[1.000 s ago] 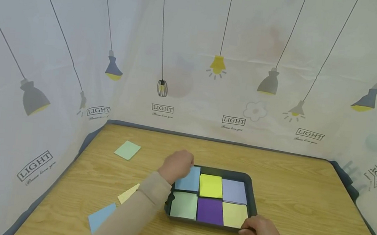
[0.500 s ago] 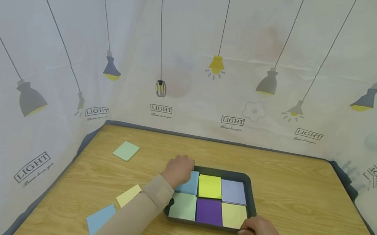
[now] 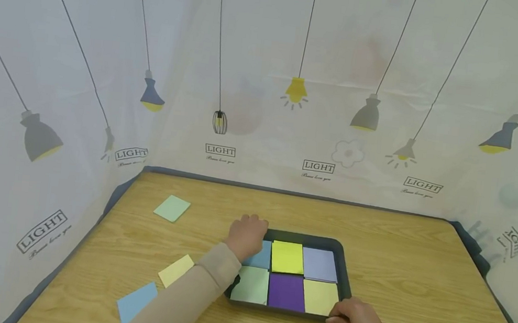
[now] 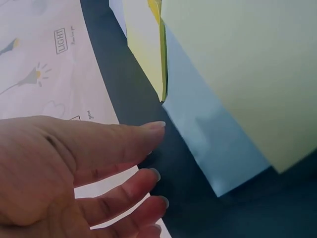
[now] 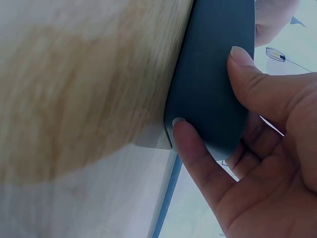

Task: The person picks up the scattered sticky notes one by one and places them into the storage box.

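Observation:
A dark rectangular tray (image 3: 308,238) holds sticky-note pads in two rows. The far row has a blue pad (image 3: 260,256), a bright yellow pad (image 3: 288,257) and a lavender pad (image 3: 320,265); the near row has pale green (image 3: 251,285), purple (image 3: 287,292) and pale yellow (image 3: 320,297) pads. My left hand (image 3: 247,235) is over the tray's far left corner, hiding part of the blue pad. In the left wrist view its loosely bent fingers overlap the tray wall, apart from the blue pad (image 4: 218,153). My right hand (image 5: 267,114) grips the near right corner.
On the wooden table (image 3: 419,262), left of the tray, lie a pale green note (image 3: 172,208), a pale yellow note (image 3: 176,270) and a blue note (image 3: 136,303). My left sleeve (image 3: 188,296) passes over that side. White sheeting with lamp prints rises behind.
The blue pad's raised far edge has sunk down into the tray's far left place, and my left hand has shifted slightly with it. My right hand keeps its grip on the tray corner.

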Available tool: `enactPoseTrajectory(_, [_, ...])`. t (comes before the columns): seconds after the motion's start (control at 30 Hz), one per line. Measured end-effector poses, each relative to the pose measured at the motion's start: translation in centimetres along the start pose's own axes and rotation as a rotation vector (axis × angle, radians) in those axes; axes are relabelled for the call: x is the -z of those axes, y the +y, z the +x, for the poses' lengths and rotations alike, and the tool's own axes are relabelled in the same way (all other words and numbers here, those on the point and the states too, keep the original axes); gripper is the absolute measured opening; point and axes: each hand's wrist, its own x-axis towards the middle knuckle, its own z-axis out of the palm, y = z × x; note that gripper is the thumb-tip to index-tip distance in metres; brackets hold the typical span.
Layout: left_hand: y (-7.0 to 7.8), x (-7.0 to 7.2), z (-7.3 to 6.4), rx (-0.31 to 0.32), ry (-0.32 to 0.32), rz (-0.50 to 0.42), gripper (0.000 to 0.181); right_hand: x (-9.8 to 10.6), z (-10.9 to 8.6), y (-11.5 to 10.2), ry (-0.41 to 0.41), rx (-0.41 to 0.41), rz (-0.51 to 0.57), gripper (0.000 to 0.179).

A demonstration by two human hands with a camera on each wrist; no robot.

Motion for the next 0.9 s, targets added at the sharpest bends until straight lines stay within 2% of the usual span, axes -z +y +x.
enactPoseTrajectory(0.23, [-0.2, 0.4, -0.4, 0.005, 0.002, -0.014, 0.024, 0.0, 0.0, -0.1, -0.020, -0.027, 0.002, 0.009])
enactPoseTrajectory(0.47, [-0.8, 0.7, -0.8, 0.004, 0.023, -0.027, 0.019, -0.1, 0.0, 0.0, 0.010, 0.016, -0.011, 0.010])
enactPoseTrajectory(0.63, [-1.5, 0.9, -1.4, 0.012, 0.035, -0.093, 0.018, -0.2, 0.0, 0.1, 0.020, 0.025, -0.014, 0.010])
enactPoseTrajectory(0.9, [-2.9, 1.7, -3.0, 0.066, 0.029, -0.191, 0.018, -0.3, -0.1, 0.1, 0.044, 0.046, -0.016, 0.011])
